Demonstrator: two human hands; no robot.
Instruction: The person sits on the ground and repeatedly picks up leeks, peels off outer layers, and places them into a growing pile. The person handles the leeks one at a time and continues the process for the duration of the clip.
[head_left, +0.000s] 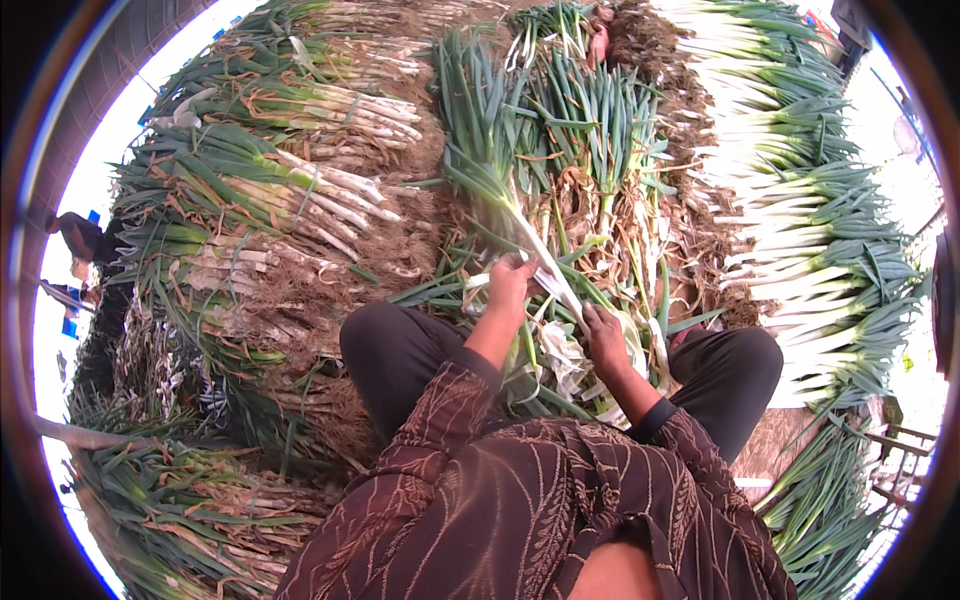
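Observation:
A long green onion (534, 238) slants across in front of me, its green leaves pointing away and its white base towards my lap. My right hand (606, 341) grips the lower end of the white stalk. Higher up, the fingers of my left hand (511, 283) are closed at the stalk's side, where a pale loose outer layer (553, 282) shows by the fingertips. Exactly how much of the stalk they hold is partly hidden. Beneath both hands lie peeled white skins (562, 349) and stripped leaves. Just beyond is a pile of unpeeled onions (600, 127) with dry brown outer leaves.
Tied bundles of onions with roots and soil (322, 199) are heaped on the left. Clean white-stalked onions (787, 255) lie in a long row on the right, beside trimmed brown roots (667, 75). More green leaves (825, 495) lie at the lower right. My bent knees flank the work.

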